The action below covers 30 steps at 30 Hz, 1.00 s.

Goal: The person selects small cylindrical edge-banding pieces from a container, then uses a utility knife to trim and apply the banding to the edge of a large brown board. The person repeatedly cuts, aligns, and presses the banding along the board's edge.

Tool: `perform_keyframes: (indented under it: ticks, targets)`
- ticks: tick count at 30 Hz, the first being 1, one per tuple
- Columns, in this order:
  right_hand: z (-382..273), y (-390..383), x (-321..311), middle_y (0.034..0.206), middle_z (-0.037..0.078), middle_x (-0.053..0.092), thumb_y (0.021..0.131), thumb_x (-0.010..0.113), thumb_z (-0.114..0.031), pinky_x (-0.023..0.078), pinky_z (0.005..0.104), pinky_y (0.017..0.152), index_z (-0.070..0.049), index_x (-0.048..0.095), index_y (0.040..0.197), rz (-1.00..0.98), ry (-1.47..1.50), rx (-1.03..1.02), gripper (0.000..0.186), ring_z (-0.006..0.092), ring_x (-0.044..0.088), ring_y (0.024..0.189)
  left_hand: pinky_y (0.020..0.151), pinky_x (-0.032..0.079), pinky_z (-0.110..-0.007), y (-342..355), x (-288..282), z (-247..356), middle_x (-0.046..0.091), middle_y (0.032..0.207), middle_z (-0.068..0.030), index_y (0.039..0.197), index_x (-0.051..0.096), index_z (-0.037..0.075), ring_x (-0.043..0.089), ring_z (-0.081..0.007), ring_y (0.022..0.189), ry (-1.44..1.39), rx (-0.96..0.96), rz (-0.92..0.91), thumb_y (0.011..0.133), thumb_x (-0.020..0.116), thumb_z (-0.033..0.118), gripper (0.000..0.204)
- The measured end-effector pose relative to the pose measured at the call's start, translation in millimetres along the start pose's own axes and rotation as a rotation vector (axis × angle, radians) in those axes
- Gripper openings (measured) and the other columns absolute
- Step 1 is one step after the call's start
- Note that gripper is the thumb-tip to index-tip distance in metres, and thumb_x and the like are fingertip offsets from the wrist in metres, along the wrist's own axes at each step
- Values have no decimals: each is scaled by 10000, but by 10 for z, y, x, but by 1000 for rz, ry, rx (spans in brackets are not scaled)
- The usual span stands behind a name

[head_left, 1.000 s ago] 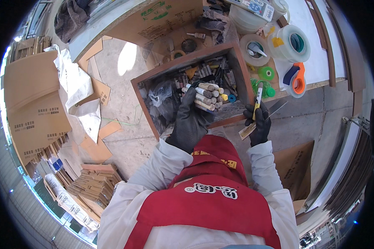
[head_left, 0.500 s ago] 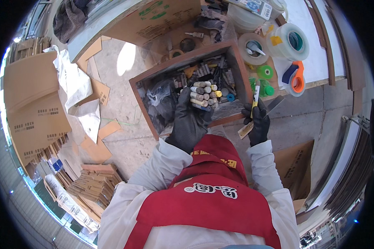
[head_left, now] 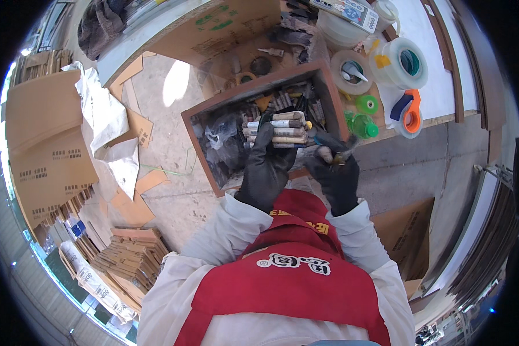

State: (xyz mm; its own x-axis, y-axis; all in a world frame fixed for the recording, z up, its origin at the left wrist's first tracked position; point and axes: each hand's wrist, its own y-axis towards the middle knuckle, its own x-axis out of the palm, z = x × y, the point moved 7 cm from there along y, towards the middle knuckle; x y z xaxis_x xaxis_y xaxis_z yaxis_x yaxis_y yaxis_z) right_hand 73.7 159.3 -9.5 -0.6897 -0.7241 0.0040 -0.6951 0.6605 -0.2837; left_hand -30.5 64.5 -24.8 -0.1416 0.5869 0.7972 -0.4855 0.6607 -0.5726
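Note:
My left hand (head_left: 262, 170), in a black glove, is closed around a bundle of crayon-like sticks (head_left: 277, 131) with paper labels. They lie sideways above the open drawer-like wooden box (head_left: 213, 179). Just right of the bundle, at the box's near right corner, is my black-gloved right hand (head_left: 335, 176). Its fingers are curled around a pale-ended stick (head_left: 325, 154) and a flat-bladed tool (head_left: 341, 157), both partly hidden and smeared by motion. Inside the box are more loose sticks (head_left: 282, 99) and a clear plastic bag (head_left: 222, 130).
Tape rolls (head_left: 352, 72), an orange tape dispenser (head_left: 412, 112) and a green bottle (head_left: 363, 126) stand right of the box. A cardboard box (head_left: 213, 34) is behind it. Flattened cardboard (head_left: 52, 144) and white sheeting (head_left: 106, 115) lie to the left.
My right hand has moved left toward the bundle, bringing the stick and flat-bladed tool along. In my left hand, the bundle has turned from end-on to sideways.

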Motion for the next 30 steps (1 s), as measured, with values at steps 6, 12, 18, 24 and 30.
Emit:
perform_keyframes:
  ticks: [6,12,18,24,30]
  targets:
    - [-4,66,220,961,82,623,751,717,-85,488,270,725,-42,585,1151,176,42,-58,424,132,593,839,787,517,-271,12,-50,-20,565,1096,-90,1209,462,82,581,-172,986,147,130,69,892,572,172,347]
    - [195,-38,116,930,106,632,707,752,-162,477,301,734,-27,614,1045,307,-263,12,389,178,608,840,774,502,-272,4,-97,-17,577,1059,-56,1160,499,78,578,-122,936,299,183,150,892,580,265,336]
    - [373,-52,78,856,84,636,708,757,-194,487,303,690,-45,620,990,299,-188,-56,346,174,618,774,794,518,-343,79,-138,-49,610,996,-80,1064,540,69,609,-207,884,51,204,139,913,523,329,301]
    - [49,-30,201,819,113,628,656,757,-106,494,311,673,-43,611,898,68,-616,-164,290,232,629,731,605,547,-322,219,-381,-261,607,828,-78,992,513,93,621,-188,703,-12,-92,74,885,571,337,273]
    - [-54,-237,197,778,102,622,678,748,-146,495,338,668,-72,611,899,126,-688,-384,270,256,628,722,554,484,-262,303,-675,-96,591,714,-21,847,560,111,572,-136,608,181,37,323,871,565,379,269]
